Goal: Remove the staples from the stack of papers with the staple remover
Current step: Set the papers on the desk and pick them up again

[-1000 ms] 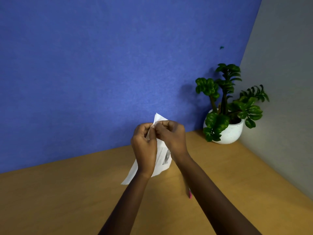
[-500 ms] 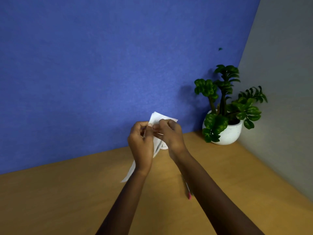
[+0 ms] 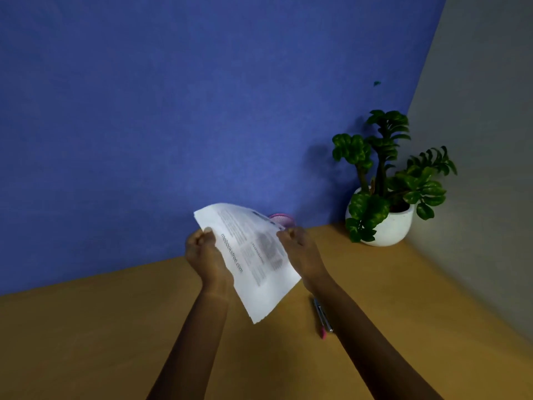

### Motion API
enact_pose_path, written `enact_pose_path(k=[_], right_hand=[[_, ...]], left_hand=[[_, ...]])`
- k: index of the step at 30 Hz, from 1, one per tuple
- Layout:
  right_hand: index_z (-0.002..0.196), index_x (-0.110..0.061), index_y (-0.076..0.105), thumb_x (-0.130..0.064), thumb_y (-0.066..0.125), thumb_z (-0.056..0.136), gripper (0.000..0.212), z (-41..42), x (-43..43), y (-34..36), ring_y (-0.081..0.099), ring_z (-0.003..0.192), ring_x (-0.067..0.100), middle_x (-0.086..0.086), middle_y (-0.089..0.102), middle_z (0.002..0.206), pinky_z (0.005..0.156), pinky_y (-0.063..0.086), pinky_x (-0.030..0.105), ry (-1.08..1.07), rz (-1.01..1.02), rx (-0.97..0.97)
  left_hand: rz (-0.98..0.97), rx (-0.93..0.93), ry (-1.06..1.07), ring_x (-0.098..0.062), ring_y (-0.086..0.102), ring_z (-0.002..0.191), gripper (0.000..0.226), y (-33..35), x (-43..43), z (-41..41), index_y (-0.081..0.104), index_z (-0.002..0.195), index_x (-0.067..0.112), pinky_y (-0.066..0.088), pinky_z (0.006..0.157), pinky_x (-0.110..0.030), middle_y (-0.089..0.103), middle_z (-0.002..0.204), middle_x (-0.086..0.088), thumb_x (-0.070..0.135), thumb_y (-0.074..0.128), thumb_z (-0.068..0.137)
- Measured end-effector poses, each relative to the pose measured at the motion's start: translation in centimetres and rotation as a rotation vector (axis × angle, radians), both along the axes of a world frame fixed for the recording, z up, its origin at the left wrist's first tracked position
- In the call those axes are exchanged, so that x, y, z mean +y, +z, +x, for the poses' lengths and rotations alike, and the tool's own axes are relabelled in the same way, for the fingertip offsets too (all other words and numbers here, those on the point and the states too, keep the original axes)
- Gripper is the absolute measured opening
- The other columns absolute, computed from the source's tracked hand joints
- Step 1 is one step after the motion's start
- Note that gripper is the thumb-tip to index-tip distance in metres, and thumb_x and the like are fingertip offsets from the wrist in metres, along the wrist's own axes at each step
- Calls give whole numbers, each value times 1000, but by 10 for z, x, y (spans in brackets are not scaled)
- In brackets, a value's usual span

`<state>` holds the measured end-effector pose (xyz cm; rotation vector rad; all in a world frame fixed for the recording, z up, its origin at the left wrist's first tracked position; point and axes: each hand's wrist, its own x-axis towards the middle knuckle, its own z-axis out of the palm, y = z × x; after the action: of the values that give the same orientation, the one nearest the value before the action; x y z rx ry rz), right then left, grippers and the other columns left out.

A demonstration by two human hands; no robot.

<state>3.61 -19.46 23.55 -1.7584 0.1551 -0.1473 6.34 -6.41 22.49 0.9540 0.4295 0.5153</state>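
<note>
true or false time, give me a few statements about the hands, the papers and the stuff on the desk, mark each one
1. Both the left hand and the right hand hold the papers. True.
2. The papers lie flat on the desk. False: they are held up in the air above it, tilted.
3. The plant stands in a white pot at the far right corner of the desk. True.
4. The right hand holds the pink-tipped tool. False: the tool lies on the desk beside the right forearm, untouched.
</note>
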Motion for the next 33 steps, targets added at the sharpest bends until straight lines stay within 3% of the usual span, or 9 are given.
enact_pose_path(k=[3,6,9,11,13,18,24,30,33], right_hand=[[77,-14,47,-18,47,90,14,-1,-1,-22,43,70,9,-8,44,69,57,32,15,20,-138,67],[59,-18,38,-17,47,89,31,-2,1,-49,39,62,9,-4,40,64,53,28,16,70,-226,188],[77,-6,52,-20,43,91,22,-7,1,-71,43,70,16,4,48,70,51,29,19,145,-374,327],[107,2,54,-21,42,92,29,-11,0,-84,43,85,17,18,59,100,64,35,22,164,-377,382],[112,2,51,-20,42,93,31,-17,-1,-98,44,87,16,19,58,114,72,33,22,177,-403,394],[70,-18,40,-17,47,88,20,-23,-1,-138,45,68,10,-5,42,73,51,31,14,258,-522,386],[86,-12,37,-16,45,88,9,-30,-4,-165,43,82,15,5,43,93,59,33,18,337,-692,366],[98,-6,48,-19,43,90,16,-27,-7,-170,47,85,16,9,50,97,73,43,28,340,-752,348],[104,-4,49,-21,44,91,22,-22,-12,-166,51,83,16,9,53,97,62,42,17,314,-716,323]], left_hand=[[-56,92,49,-6,41,63,31,-24,4,0,42,63,17,38,64,-19,43,68,3,-2,48,87],[-84,249,87,-10,36,58,32,-52,9,-1,39,61,13,35,63,-29,38,64,-1,-2,46,88],[-111,404,81,-25,51,73,20,-76,14,-10,54,97,-9,38,62,-30,55,94,-19,3,39,92],[-70,547,22,-42,53,102,36,-88,14,-18,43,123,-11,44,75,-36,49,125,-28,8,33,94],[16,664,-7,-45,44,121,38,-98,9,-26,39,126,-11,40,95,-45,43,134,-31,8,32,94],[105,723,21,-44,45,120,40,-116,-3,-42,32,127,-14,39,100,-49,43,132,-32,-2,37,89],[191,697,32,-46,35,126,60,-133,-4,-47,18,134,-9,36,104,-53,27,139,-34,-11,46,82],[719,700,-96,-48,43,113,64,-149,2,-40,29,130,-9,46,89,-57,31,134,-32,-8,56,72],[1035,589,-223,-43,41,122,56,-155,1,-36,34,130,-4,46,92,-52,30,142,-26,-3,54,79]])
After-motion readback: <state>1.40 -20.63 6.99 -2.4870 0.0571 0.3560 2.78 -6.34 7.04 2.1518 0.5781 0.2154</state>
